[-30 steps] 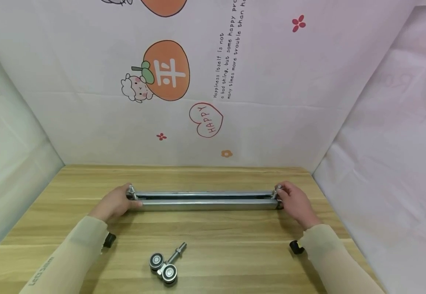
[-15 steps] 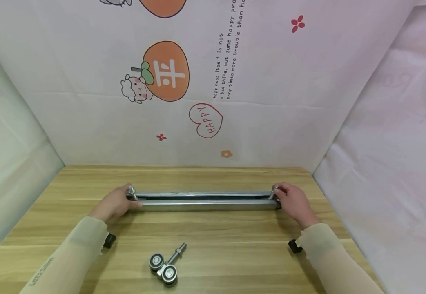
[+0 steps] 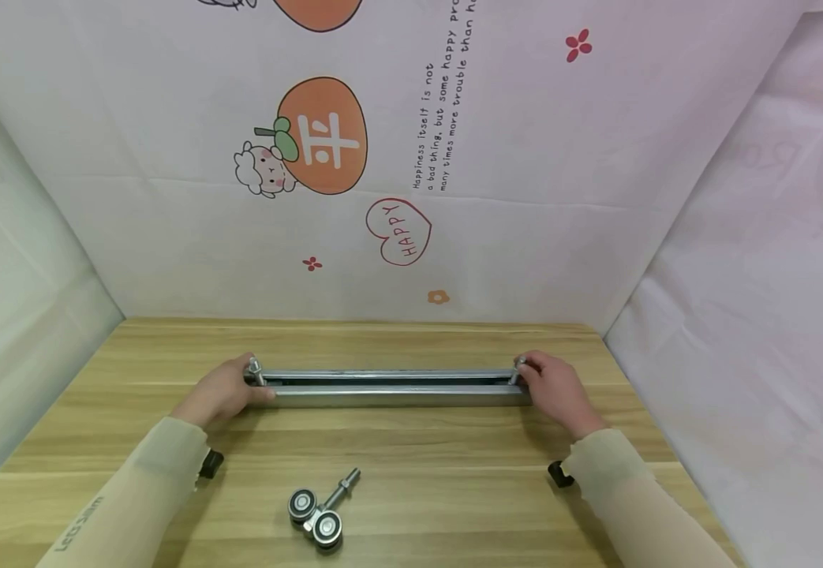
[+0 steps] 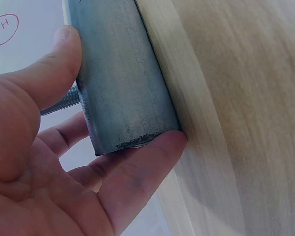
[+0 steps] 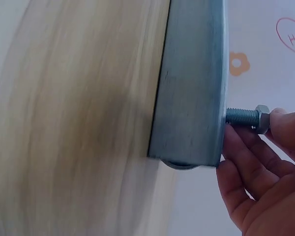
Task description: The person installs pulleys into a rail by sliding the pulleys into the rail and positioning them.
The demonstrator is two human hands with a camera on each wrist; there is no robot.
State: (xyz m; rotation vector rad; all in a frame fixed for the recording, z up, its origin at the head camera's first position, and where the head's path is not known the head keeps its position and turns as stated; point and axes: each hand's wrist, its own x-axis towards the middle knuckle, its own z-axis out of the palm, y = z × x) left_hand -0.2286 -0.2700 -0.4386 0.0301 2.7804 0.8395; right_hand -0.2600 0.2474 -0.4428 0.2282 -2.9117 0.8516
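A long metal channel rail (image 3: 397,399) with a slot along its top lies across the wooden table. My left hand (image 3: 222,392) grips its left end, thumb on the upper edge and fingertips against the end face. A threaded bolt (image 3: 258,372) stands up from the slot beside that thumb. At the opposite end, my right hand (image 3: 559,393) pinches the bolt (image 5: 243,116) of a trolley roller near its nut (image 5: 262,119). That roller sits mostly inside the rail; only a curved wheel edge (image 5: 181,166) peeks out below the end in the right wrist view.
Nearer the front of the table (image 3: 454,489) lies a loose trolley roller (image 3: 327,528), with dark-rimmed wheels and a threaded bolt pointing to the back right. A printed white cloth (image 3: 525,237) rises behind the table, with white cloth at both sides.
My right hand has shifted left with the bolt, and its roller has slid further into the rail's right end. The left hand and the rail stay put.
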